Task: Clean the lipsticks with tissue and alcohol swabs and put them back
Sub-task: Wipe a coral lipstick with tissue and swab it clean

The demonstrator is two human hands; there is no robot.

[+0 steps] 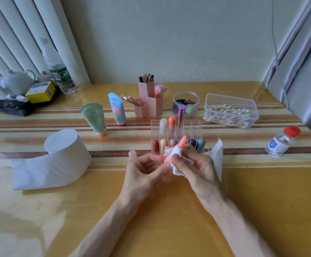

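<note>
Two bare forearms [110,219] come up from the near edge of the table [160,229] and meet over its middle

Left hand [145,171]: fingers curled, pinching the lower end of a pink lipstick [182,143]; only a sliver of the base shows between them. Right hand [195,166]: thumb and fingers pinched on a crumpled tissue [176,154] wrapped round the lipstick's middle, with pink smears on the paper. The bare tip stands clear above the wrap

Key relation: the lipstick sits between the hands with its long axis tilted. The base is low and toward the left hand; the tip is up, away and slightly right, pointing at the clear rack [195,127] just beyond the knuckles. The tip overlaps the rack's front row in view, so I cannot tell whether a slot stands free behind it

Across the table, left to right:
- toilet roll [64,151] with a loose tail, well left of the hands
- two tubes [94,117] standing
- pink pen holder [147,102]
- the rack, with capped lipsticks in two rows
- spare sheet [216,154] just right of the right hand
- box of cotton swabs [230,111], back right
- alcohol bottle [282,141], red cap, well apart to the right

Judgement: the tissue wipe is under way and the swab step is likely next. Swabs and bottle both lie on the right hand's side, so that hand would drop the tissue while the left holds the lipstick. Return to the rack is a short reach forward
</note>
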